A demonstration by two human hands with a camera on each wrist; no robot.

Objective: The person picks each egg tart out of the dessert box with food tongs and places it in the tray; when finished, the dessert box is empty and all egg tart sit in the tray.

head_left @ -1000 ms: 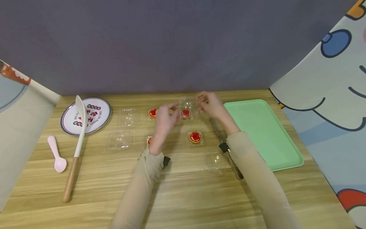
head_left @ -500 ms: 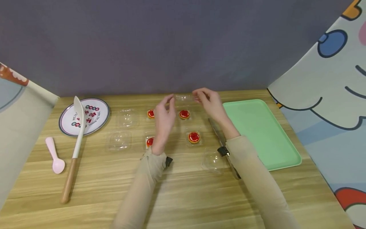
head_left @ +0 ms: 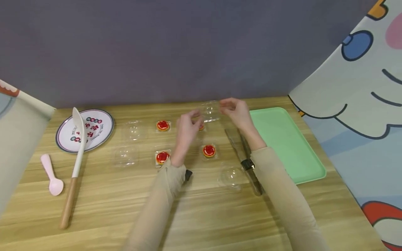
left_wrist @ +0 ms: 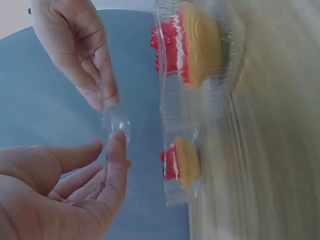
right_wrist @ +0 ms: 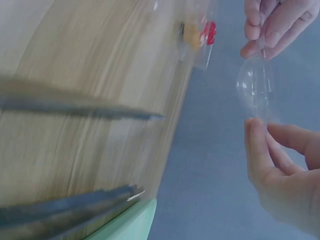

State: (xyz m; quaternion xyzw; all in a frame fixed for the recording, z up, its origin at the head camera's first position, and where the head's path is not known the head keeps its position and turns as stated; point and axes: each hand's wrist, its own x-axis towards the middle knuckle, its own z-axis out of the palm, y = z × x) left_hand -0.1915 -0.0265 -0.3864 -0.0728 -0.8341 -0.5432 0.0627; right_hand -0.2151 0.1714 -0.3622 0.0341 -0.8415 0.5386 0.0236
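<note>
A clear plastic domed lid [head_left: 210, 111] is held up near the table's back edge, between both hands. My left hand [head_left: 186, 129] pinches its left edge between thumb and fingers, while my right hand [head_left: 237, 112] pinches the opposite edge. In the right wrist view the lid [right_wrist: 254, 85] stands edge-on, clear of the table. Below it a red-topped toy tart [head_left: 201, 127] sits in its clear base, partly hidden by my left hand. Other such tarts lie nearby: one front right [head_left: 208, 151], one back left [head_left: 163, 125] and one front left [head_left: 162, 157].
Two clear lids [head_left: 134, 131] [head_left: 126, 155] lie left of the tarts, another clear lid [head_left: 231, 177] front right. Metal tongs [head_left: 237, 148] lie under my right wrist, beside a green tray [head_left: 282, 139]. Far left are a plate [head_left: 102, 130], a long-handled spoon [head_left: 80, 157] and a pink spoon [head_left: 51, 176].
Both hands have raised the clear lid from just above the back right tart and turned it in the air. Its dome now shows again after appearing flat half a second ago.
</note>
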